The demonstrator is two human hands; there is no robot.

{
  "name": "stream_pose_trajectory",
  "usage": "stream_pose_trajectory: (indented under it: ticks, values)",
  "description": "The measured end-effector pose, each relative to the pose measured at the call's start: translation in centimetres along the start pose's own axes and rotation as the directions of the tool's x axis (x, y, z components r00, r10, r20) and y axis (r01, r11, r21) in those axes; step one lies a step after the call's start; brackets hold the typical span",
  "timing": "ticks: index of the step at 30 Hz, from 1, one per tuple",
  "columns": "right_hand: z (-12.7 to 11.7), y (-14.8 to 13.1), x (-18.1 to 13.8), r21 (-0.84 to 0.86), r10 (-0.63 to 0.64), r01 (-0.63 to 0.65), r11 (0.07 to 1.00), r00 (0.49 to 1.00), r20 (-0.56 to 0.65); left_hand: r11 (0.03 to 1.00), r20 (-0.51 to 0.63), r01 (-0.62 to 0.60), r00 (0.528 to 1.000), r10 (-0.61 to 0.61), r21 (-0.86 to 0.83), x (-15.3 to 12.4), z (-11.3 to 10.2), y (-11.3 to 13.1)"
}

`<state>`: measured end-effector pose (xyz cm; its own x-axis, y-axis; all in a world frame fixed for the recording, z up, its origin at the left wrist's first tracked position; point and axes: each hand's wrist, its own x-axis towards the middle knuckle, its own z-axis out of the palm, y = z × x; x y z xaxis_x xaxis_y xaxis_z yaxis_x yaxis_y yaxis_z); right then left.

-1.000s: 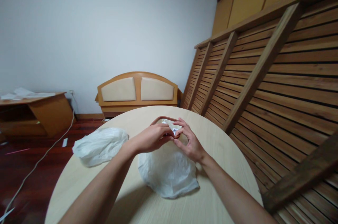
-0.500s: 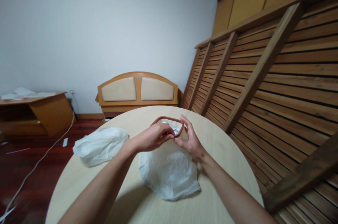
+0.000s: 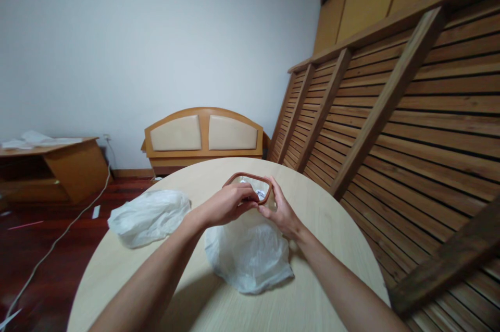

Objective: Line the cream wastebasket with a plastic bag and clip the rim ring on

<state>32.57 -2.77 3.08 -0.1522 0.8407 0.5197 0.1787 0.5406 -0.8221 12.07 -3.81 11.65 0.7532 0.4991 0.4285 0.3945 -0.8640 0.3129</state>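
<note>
A small container with a brown rim (image 3: 247,178) stands on the round pale wooden table (image 3: 336,248), holding something white. My left hand (image 3: 228,206) is closed in a pinch at the container's near edge. My right hand (image 3: 279,209) grips the container's right side, fingers curled on the rim. Below both hands lies a crumpled white plastic bag (image 3: 248,251), partly under my wrists. What my left fingers pinch is too small to make out.
A second white plastic bag (image 3: 148,216) lies at the table's left edge. A slatted wooden bed frame (image 3: 390,113) leans along the right. A padded headboard (image 3: 203,136) stands against the far wall, a low wooden desk (image 3: 50,165) at the left, a cable (image 3: 58,238) on the dark floor.
My right hand's fingers, spread a second ago, have closed on the container's right rim. The container's brown rim now shows more fully between my hands. The bags lie as before.
</note>
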Motion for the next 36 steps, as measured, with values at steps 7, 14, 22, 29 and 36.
stream_pose_trajectory:
  ticks: [7, 14, 22, 29, 36]
  values:
    - [0.4, 0.4, 0.2, 0.129, 0.018, -0.015, 0.991, 1.000, -0.022, 1.000, -0.009, -0.007, 1.000, 0.007, -0.011, 0.0, 0.2, -0.4]
    - [0.5, 0.5, 0.4, 0.156, 0.005, 0.001, 0.988, 0.999, -0.036, 0.999, -0.009, -0.018, 1.000, 0.018, -0.047, 0.0, 0.3, -0.5]
    - [0.3, -0.1, 0.4, 0.193, 0.043, -0.039, 0.980, 0.999, -0.021, 0.999, -0.003, -0.020, 1.000, 0.020, -0.030, 0.1, 0.4, -0.5]
    - [0.1, 0.1, 0.3, 0.219, 0.060, -0.061, 0.974, 0.998, 0.011, 1.000, -0.010, -0.027, 1.000, 0.028, 0.015, 0.2, 0.2, -0.2]
    - [-0.5, 0.5, 0.3, 0.204, 0.079, -0.087, 0.975, 0.996, 0.046, 1.000, -0.090, -0.013, 0.996, 0.015, 0.022, 0.1, 0.0, -0.2]
